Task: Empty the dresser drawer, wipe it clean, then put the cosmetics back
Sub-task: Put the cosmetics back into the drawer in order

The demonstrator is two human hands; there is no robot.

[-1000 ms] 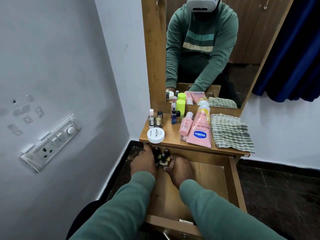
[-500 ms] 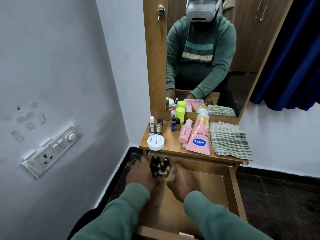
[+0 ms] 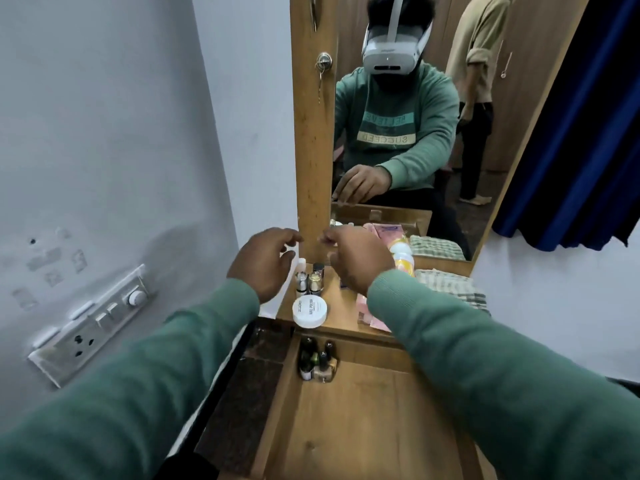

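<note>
Left hand and right hand hover side by side over the wooden dresser top. Fingers loosely curled, nothing seen in either; right fingertips blurred. Between and just below them: two small capped glass bottles, then a white round jar. Farther below: a cluster of small dark-capped bottles in the back left corner of the open wooden drawer. Green checked cloth lies right of the right hand.

The left hand and right hand hover over cosmetics on the dresser top.
</note>
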